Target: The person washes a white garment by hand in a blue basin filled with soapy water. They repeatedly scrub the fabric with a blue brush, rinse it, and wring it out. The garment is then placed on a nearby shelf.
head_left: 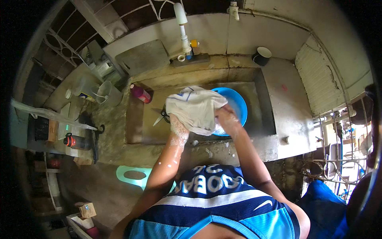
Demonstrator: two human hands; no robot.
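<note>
A wet white cloth [195,109] with blue stripes is held up between my hands over the sink. My left hand [178,124], sudsy to the wrist, goes up under its left side; the fingers are hidden in the folds, and that side hangs on the hand. With bent fingers my right hand [227,118] grips the right edge. Behind the cloth and partly covered by it stands a blue basin [240,106] with soapy water. Scissors [161,116] with dark handles lie in the sink, left of the cloth.
A purple bottle [140,93] leans at the sink's left wall. White buckets [110,94] stand farther left. A tap pipe [184,38] rises behind the sink, with a dark cup [262,56] at back right. A green plastic stool [133,175] is below the counter.
</note>
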